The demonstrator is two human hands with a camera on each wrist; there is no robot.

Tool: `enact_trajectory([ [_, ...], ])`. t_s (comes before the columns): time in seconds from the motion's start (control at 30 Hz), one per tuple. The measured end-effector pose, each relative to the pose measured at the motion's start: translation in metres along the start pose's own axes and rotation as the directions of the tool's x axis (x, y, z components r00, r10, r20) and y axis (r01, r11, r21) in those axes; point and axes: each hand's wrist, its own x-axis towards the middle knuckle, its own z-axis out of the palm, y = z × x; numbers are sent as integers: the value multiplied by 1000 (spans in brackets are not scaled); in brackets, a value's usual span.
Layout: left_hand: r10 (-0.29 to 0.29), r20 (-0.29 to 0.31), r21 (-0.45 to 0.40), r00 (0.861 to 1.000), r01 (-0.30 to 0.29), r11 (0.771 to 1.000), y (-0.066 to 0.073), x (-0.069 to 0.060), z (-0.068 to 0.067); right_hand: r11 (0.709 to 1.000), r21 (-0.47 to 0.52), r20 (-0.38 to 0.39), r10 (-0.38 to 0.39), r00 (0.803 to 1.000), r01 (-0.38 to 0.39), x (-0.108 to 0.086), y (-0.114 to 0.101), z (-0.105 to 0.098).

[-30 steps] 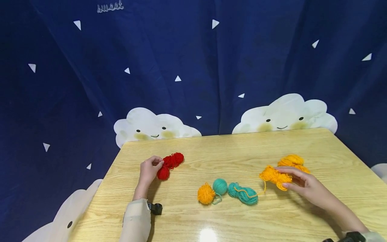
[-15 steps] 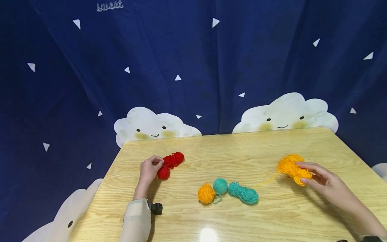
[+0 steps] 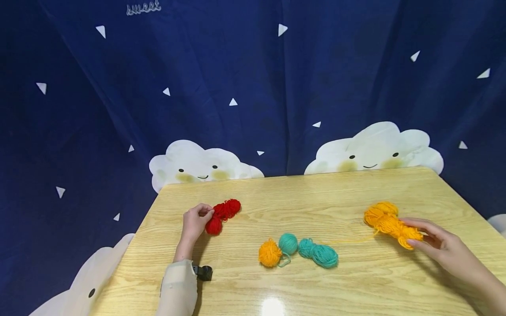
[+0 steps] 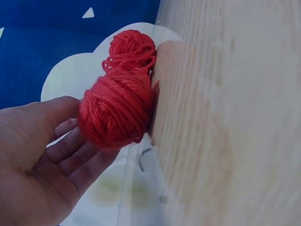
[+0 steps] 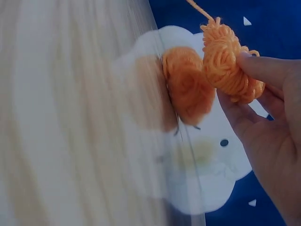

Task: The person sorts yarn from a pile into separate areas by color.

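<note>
At the left of the table, my left hand [image 3: 195, 224] pinches red yarn [image 3: 214, 225], a round ball joined to a twisted bundle; the left wrist view shows the red ball [image 4: 116, 108] against the fingertips. On the right side, my right hand [image 3: 446, 248] holds an orange yarn bundle [image 3: 395, 227] between thumb and fingers. Behind it another orange skein [image 3: 381, 212] lies on the table. In the right wrist view the held bundle [image 5: 225, 66] is off the surface, beside the resting skein [image 5: 189, 87]. A thin orange strand runs left from it.
Near the middle of the wooden table [image 3: 300, 289] lie an orange ball [image 3: 269, 253], a teal ball [image 3: 287, 243] and a teal skein [image 3: 318, 253]. The orange strand reaches the teal skein. A dark blue curtain [image 3: 237, 66] with clouds hangs behind the table.
My right hand has moved right with the orange bundle, and the strand behind it is now stretched straighter, off the top of the teal skein. The left hand and red yarn have stayed put.
</note>
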Motion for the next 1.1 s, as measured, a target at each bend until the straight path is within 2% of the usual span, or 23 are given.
enact_trajectory([
  [0.2, -15, -2, -8, 1000, 15, 1000, -1, -2, -1, 996, -40, -43, 72, 996, -74, -9, 14, -12],
  [0.4, -19, 5, -9, 1000, 19, 1000, -1, -2, 0, 999, 7, -108, 52, 993, -51, -17, 25, -21],
  [0.57, -20, 6, -5, 1000, 20, 1000, 0, -3, 1, 997, 73, -224, 11, 975, 6, -23, 37, -28],
  [0.67, -16, 5, -5, 1000, 16, 1000, 0, -2, 1, 988, 116, -301, -65, 951, 104, -23, 43, -33],
  [0.73, -16, 3, -7, 1000, 17, 1000, 1, -2, 1, 978, 143, -322, -100, 941, 153, -23, 46, -37],
  [0.83, -13, 4, -5, 1000, 13, 1000, 2, -1, 1, 968, 168, -326, -124, 937, 186, -22, 46, -40],
  [0.93, -15, 8, -4, 1000, 15, 1000, 2, -1, 1, 974, 144, -310, -123, 943, 174, -21, 44, -39],
  [1.1, -19, 4, 1, 1000, 19, 1000, 2, -2, 2, 990, 105, -217, -70, 974, 94, -20, 37, -36],
])
